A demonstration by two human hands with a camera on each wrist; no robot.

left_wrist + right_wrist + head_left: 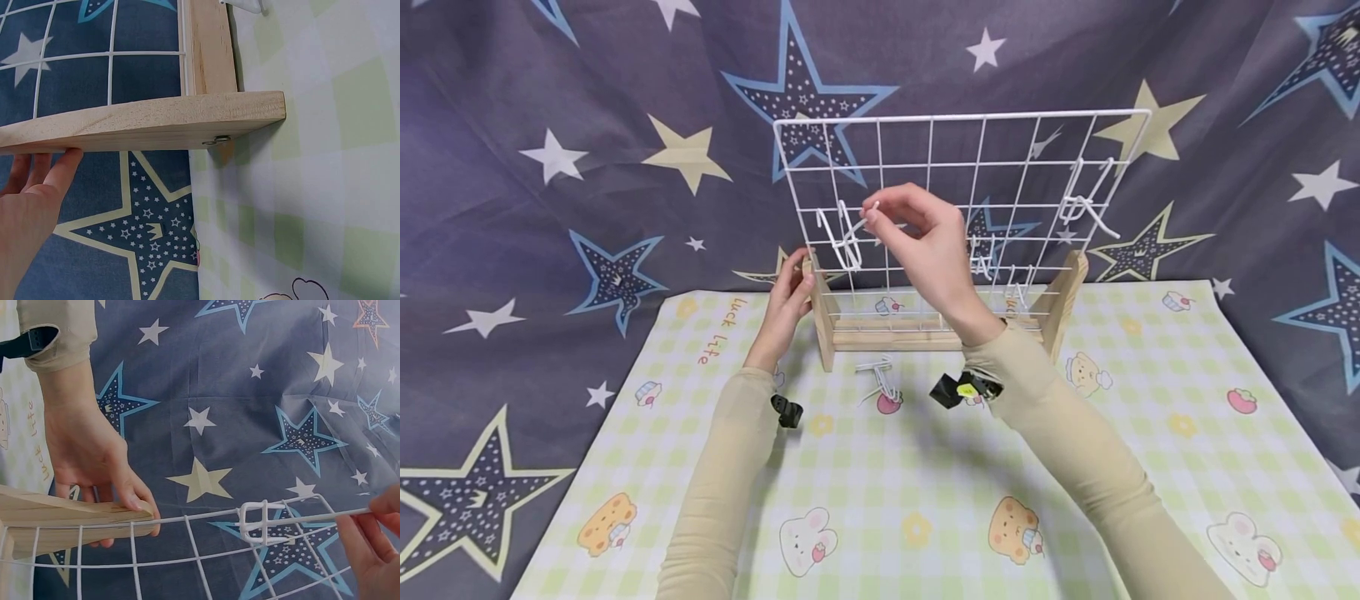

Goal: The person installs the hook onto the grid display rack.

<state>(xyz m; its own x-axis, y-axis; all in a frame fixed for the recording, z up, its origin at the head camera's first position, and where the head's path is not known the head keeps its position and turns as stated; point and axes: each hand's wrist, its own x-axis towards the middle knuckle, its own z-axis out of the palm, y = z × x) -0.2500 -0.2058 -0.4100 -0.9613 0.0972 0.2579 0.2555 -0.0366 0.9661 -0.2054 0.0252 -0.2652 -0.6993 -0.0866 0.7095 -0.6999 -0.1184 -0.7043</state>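
A white wire grid panel [955,116] stands upright in a pale wooden stand [895,342], with white wire hooks on it. Clock places run from the panel's centre in the head view. At 3 o'clock is a large white double-pronged hook [1097,221]; between 4 and 5, low down, are small white wire hooks [981,265]. At 9 o'clock a white wire hook with a rectangular loop [847,242] lies against the grid; whether it is seated on the wires is hard to tell. A small heap of loose white wire hooks [883,383] lies at 7 o'clock on the green-and-white checked tablecloth [917,467].

The right hand [928,242] is raised in front of the panel, wrist bent, thumb and fingers pinching the tip of the looped hook's rod. The left hand [782,308], at 8 o'clock, grips the stand's left wooden upright [822,325].

The right wrist view shows the left thumb on the upright's near side and fingers beneath. Only the left wrist view shows two small metal fittings [220,139] near the upright's foot.
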